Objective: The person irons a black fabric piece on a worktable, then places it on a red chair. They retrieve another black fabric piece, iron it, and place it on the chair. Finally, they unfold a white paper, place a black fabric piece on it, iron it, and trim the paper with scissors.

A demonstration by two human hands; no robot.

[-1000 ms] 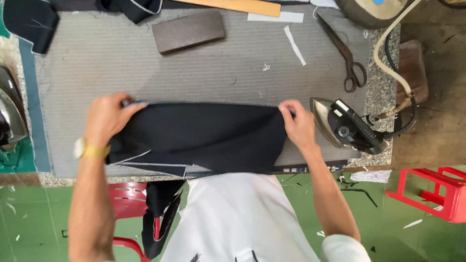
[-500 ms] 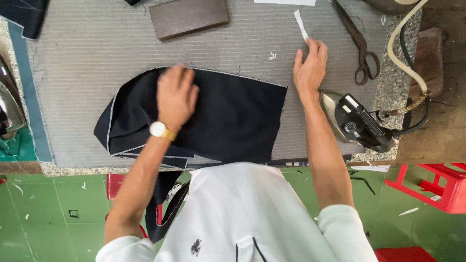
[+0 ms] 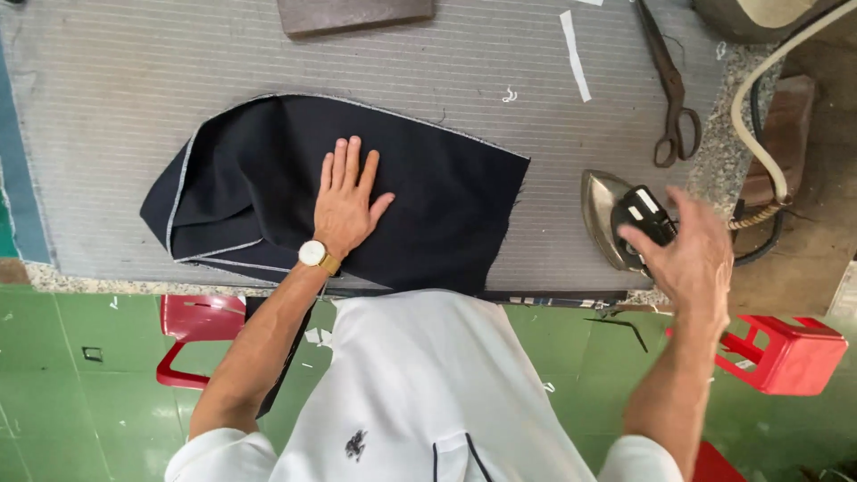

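A dark navy piece of cloth (image 3: 428,196) with pale stitched edges lies folded on the grey ribbed pressing table (image 3: 134,80). My left hand (image 3: 346,198), a gold watch on its wrist, rests flat on the middle of the cloth with fingers spread. My right hand (image 3: 686,259) hovers open, a little blurred, just right of and above the handle of a steam iron (image 3: 625,221) standing at the table's right front edge. It holds nothing.
Old scissors (image 3: 669,98) lie at the back right, beside a white paper strip (image 3: 575,54). A dark flat block (image 3: 353,13) sits at the far edge. A pale hose (image 3: 759,98) curves to the iron. Red stools (image 3: 786,353) stand on the green floor.
The cloth was first held by both hands at the table's front edge, then laid flat. My left hand has stayed pressed on it; my right hand swung from the cloth's far corner toward the iron.
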